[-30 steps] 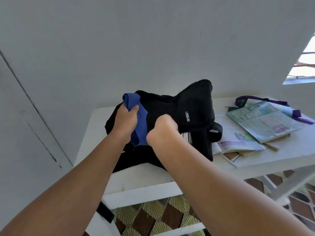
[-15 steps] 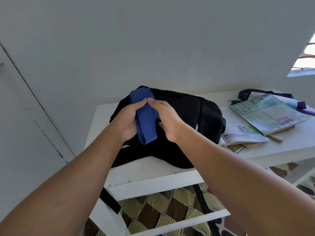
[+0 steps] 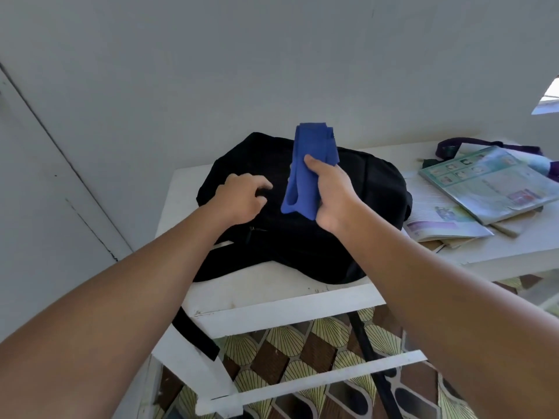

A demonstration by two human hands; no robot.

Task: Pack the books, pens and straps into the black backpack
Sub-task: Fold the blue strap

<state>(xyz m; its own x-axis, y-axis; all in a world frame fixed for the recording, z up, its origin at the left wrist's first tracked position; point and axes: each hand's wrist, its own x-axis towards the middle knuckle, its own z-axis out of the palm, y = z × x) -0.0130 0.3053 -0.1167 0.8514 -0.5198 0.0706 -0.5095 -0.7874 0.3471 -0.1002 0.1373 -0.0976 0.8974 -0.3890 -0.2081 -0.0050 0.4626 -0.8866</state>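
Note:
The black backpack lies flat on the white table. My right hand grips a folded blue strap and holds it upright over the bag's middle. My left hand hovers with loosely curled fingers over the bag's left part and holds nothing. To the right of the bag lie books in a loose stack, and a purple strap lies behind them. No pens can be made out.
A grey wall stands close behind the table. One black backpack strap hangs over the table's front edge at the left. Patterned floor tiles show under the table's white crossbars.
The blue strap has passed from my left hand into my right hand. My left hand has let go and moved left over the bag, which earlier went from raised to lying flat.

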